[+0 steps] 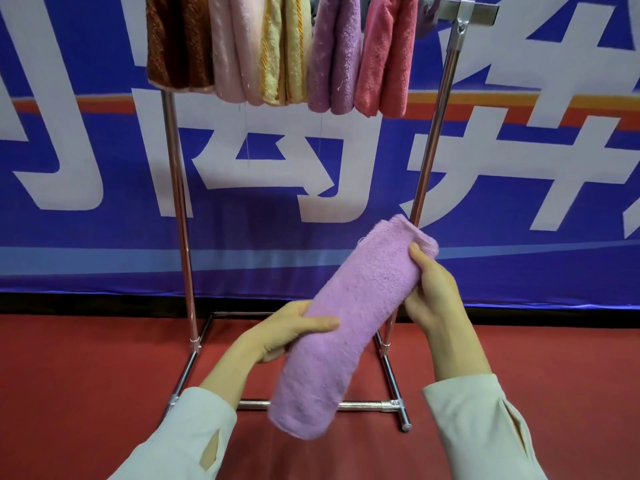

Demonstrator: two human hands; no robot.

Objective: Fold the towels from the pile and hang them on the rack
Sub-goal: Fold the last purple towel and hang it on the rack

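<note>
A lilac towel (349, 313), folded into a long narrow strip, slants in the air in front of me, upper end to the right. My left hand (287, 332) grips its left side near the middle, thumb on top. My right hand (431, 289) holds its upper right end. Behind it stands a chrome rack (180, 216) with two uprights and a floor frame. Several folded towels hang from its top bar: brown (176, 43), pale pink (235, 50), yellow (282, 50), purple (332, 57) and coral pink (384, 57). The pile is out of view.
A blue banner with large white characters (86, 161) fills the wall behind the rack. The floor is red carpet (86, 375). The rack's top bar (481, 10) shows bare metal to the right of the coral towel.
</note>
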